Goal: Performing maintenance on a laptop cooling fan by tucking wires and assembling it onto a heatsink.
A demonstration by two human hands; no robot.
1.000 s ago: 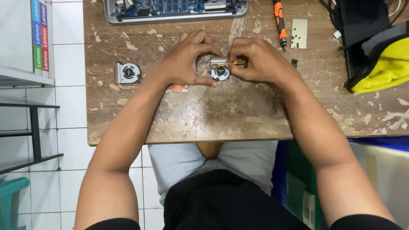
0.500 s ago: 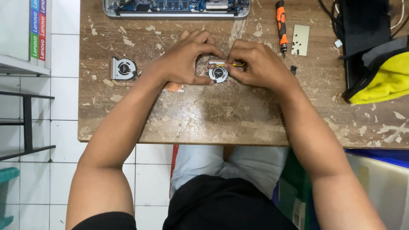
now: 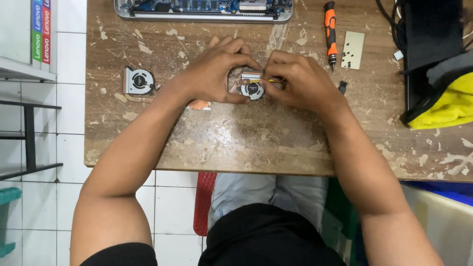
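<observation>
Worn brown wood, scuffed and flecked with pale patches, makes up the bench under your arms, with white floor tiles showing past its left edge. Farthest left on it lies a small silver laptop fan with a black round rotor, well apart from your hands and touched by neither. Just right of that, a small copper-coloured plate peeks out from under your left wrist. Your left hand curls around the left side of a second small fan with a black rotor and a metal housing, the fingers arched over its top and the thumb closing in beneath, so the fan sits cradled on the bench near the middle, between both hands. Your right hand meets it from the other side, fingers pressed together and pinching a thin yellow-tipped tool whose tip rests at the fan's upper right edge; what the tip touches is too small to tell. Above your hands, at the far edge of the bench, lies an opened laptop base with its blue circuit board exposed. Right of your right hand stands an orange-and-black screwdriver, lying lengthwise, and just beside it a pale rectangular card dotted with small dark screws. Farthest right sits a black and yellow bag.
</observation>
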